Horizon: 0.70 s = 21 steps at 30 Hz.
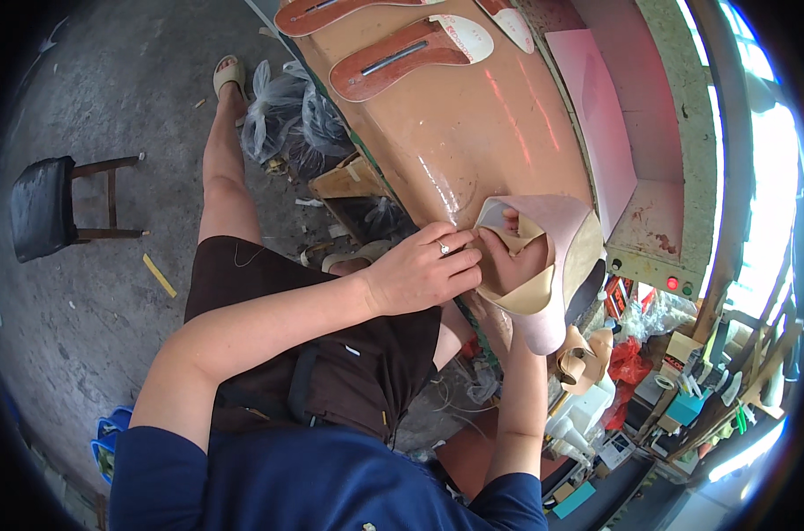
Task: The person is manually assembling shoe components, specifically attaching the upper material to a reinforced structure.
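Observation:
A pale pinkish-beige shoe upper (572,243) with a tan lining is held over the near edge of the brown worktable. My left hand (424,270), a ring on one finger, closes its fingertips on the upper's left rim. From below, my right hand (519,265) reaches into the upper; its thumb and part of a finger show through the opening, bent toward the same rim. The upper hides the rest of that hand. Whatever lies between the fingertips is too small to make out.
Brown insoles (398,60) with white ends and metal strips lie farther up the worktable (437,150). Right of it stands a machine housing (654,212) with buttons. Another curled upper piece (583,361) sits below. Plastic bags (282,115) and a black stool (43,208) are leftward.

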Available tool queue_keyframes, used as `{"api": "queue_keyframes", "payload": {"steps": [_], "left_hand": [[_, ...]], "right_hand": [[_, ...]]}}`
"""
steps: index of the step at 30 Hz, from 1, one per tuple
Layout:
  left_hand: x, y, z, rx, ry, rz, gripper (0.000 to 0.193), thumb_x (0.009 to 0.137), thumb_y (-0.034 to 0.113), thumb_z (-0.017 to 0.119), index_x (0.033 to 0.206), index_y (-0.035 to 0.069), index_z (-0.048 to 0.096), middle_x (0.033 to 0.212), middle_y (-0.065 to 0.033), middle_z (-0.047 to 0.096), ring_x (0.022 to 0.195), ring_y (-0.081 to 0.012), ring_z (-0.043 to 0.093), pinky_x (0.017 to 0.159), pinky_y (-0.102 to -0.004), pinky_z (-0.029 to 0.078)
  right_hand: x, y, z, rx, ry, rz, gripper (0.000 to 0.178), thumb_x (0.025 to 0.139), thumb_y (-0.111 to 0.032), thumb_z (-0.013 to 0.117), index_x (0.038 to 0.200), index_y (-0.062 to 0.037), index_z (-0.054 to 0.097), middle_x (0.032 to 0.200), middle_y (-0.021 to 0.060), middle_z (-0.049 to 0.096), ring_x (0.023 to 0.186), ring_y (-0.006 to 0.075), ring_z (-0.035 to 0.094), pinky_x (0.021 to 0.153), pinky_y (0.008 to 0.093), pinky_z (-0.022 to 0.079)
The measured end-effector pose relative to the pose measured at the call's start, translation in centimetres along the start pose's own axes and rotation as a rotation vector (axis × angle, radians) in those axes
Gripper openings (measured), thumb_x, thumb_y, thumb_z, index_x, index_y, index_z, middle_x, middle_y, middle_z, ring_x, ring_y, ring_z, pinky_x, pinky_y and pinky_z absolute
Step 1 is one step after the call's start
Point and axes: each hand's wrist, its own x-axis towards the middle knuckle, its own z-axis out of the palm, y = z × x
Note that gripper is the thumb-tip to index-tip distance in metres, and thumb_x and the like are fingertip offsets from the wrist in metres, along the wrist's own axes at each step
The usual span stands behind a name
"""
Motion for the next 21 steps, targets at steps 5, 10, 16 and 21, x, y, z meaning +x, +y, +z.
{"api": "queue_keyframes", "payload": {"steps": [5,10,16,21], "left_hand": [[0.1,0.2,-0.2,0.031,-0.027,-0.037,0.013,0.079,0.018,0.056,0.089,0.009,0.055,0.102,-0.0048,0.06,0.108,-0.0212,0.057,0.096,-0.0353,0.041],[0.1,0.2,-0.2,0.041,-0.031,-0.02,0.014,0.077,0.017,0.058,0.089,0.009,0.056,0.103,-0.0045,0.061,0.109,-0.0213,0.057,0.095,-0.0351,0.042],[0.0,0.2,-0.2,0.053,-0.039,-0.011,0.013,0.08,0.019,0.055,0.089,0.01,0.056,0.102,-0.0043,0.06,0.11,-0.0214,0.056,0.098,-0.0346,0.039],[0.8,0.1,-0.2,0.002,-0.041,-0.012,0.017,0.073,0.017,0.061,0.085,0.008,0.055,0.106,-0.0068,0.058,0.116,-0.0256,0.054,0.098,-0.0381,0.041]], "right_hand": [[-0.2,0.4,0.6,0.524,0.051,0.096,0.018,0.078,-0.001,0.072,0.092,-0.0005,0.061,0.088,0.0062,0.064,0.081,0.0147,0.06,0.078,0.0272,0.047],[-0.1,1.5,1.0,0.526,0.078,0.198,0.011,0.079,0.001,0.07,0.087,0.001,0.061,0.086,0.0053,0.063,0.081,0.0121,0.058,0.076,0.0257,0.047],[1.0,2.4,1.2,0.455,0.016,0.135,0.014,0.078,0.002,0.071,0.086,0.0012,0.059,0.083,0.0049,0.061,0.078,0.0125,0.057,0.075,0.0256,0.046],[0.6,2.5,1.0,0.35,0.016,0.096,0.025,0.08,0.0,0.069,0.1,0.0023,0.056,0.097,0.0073,0.061,0.092,0.0146,0.057,0.08,0.0267,0.046]]}}
